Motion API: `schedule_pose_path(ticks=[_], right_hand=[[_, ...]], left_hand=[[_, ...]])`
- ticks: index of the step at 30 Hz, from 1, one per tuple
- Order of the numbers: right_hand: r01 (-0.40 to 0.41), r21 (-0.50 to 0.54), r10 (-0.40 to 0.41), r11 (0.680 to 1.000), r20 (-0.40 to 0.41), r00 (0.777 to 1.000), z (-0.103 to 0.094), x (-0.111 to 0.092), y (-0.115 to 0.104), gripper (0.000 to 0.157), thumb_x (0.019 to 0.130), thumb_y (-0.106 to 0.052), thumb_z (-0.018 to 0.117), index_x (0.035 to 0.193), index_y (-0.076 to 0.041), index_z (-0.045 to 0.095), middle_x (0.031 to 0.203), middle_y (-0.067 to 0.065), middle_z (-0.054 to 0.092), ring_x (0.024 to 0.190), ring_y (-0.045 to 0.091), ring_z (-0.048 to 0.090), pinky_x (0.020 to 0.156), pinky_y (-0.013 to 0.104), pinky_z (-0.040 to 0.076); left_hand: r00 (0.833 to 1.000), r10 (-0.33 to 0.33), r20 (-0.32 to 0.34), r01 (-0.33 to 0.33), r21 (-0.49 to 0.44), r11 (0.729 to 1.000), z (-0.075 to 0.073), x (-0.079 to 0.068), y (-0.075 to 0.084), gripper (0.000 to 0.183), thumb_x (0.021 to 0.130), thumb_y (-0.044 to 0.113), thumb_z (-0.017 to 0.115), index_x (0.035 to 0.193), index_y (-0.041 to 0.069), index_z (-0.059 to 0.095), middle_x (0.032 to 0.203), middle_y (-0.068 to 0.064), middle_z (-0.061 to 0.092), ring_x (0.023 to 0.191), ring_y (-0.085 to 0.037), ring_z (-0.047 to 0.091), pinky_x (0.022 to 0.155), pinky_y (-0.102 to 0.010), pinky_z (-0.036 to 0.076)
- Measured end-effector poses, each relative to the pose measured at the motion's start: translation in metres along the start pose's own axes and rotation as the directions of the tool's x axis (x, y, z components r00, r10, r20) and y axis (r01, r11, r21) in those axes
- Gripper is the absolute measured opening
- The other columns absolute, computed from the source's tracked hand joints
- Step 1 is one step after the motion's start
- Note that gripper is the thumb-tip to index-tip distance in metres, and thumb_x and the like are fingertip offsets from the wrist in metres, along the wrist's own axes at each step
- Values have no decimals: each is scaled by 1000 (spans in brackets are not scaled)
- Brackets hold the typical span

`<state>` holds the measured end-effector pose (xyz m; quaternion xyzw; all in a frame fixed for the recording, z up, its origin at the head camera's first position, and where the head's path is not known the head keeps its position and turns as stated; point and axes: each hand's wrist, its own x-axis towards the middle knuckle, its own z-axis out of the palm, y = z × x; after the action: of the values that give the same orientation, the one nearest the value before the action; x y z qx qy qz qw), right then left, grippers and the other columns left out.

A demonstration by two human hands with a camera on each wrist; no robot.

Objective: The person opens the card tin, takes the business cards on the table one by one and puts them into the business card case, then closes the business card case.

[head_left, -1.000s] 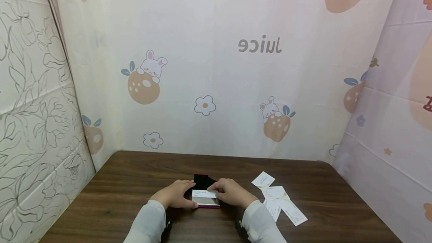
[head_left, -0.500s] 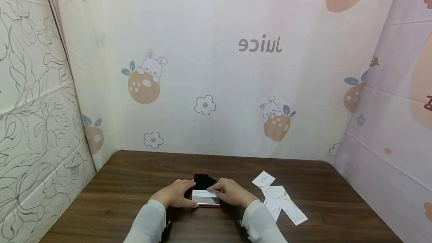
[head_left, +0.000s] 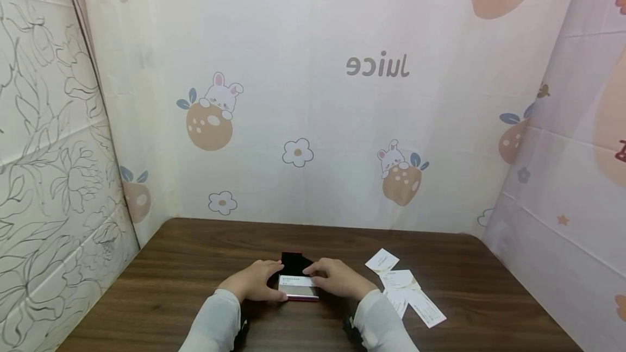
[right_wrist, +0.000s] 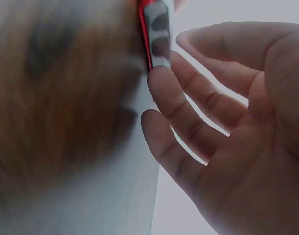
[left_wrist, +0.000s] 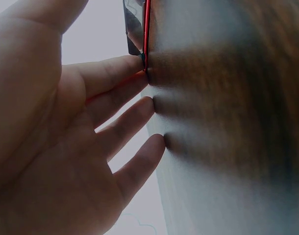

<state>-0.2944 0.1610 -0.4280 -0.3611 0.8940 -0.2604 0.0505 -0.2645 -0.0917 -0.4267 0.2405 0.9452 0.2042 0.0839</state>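
A business card case (head_left: 299, 297) with a shiny metal body and red edge lies on the table in the head view, its black flap (head_left: 292, 263) folded open on the far side. Across the top of the case is a white business card (head_left: 292, 280). My left hand (head_left: 254, 281) holds the case's left side, thumb at the near corner and index finger at the far one; in the left wrist view its other fingertips (left_wrist: 159, 142) rest on the table. My right hand (head_left: 337, 277) touches the right end with loosely bent fingers, also seen against the red edge (right_wrist: 146, 39) in the right wrist view.
Several white business cards (head_left: 398, 278) lie spread and overlapping to the right of my right hand. The brown wooden table (head_left: 195, 243) runs back to a patterned curtain (head_left: 313, 96), with further curtains at both sides.
My right hand has shifted slightly to the right, and its index finger has come off the top of the card. The left hand and the case stay in place.
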Motion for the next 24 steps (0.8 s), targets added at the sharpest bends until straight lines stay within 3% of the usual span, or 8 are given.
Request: schedule_pose_path(ticks=[6,14,18,24], right_hand=[[-57,71,61,996,-54,997,-13,-6,8,28,94,-22,54,119,-14,63,111,2,64,95,13,56,80,43,51],[-96,43,103,994,-201,974,-30,-16,28,27,93,-21,56,119,-14,63,115,3,64,99,17,56,82,46,50],[-152,54,161,987,-278,947,-38,-23,36,27,91,-20,59,117,-14,63,115,5,63,101,20,56,85,48,49],[-314,75,320,946,-351,880,-51,-40,53,33,88,-22,63,118,-11,63,122,14,60,108,31,53,86,54,47]], left_hand=[[1000,-5,-6,5,1,1000,-1,-1,1,80,77,53,67,137,6,45,142,-12,43,128,-32,34,100,-55,37],[1000,8,2,-8,-4,1000,0,-2,1,79,77,53,67,137,5,45,142,-12,43,128,-31,34,101,-53,38],[1000,6,2,-6,-3,1000,0,-1,1,79,77,53,67,137,6,45,142,-12,43,128,-31,34,101,-53,37],[1000,5,2,-5,-1,1000,1,-1,1,79,77,53,67,136,5,46,142,-13,44,128,-32,35,102,-53,37]])
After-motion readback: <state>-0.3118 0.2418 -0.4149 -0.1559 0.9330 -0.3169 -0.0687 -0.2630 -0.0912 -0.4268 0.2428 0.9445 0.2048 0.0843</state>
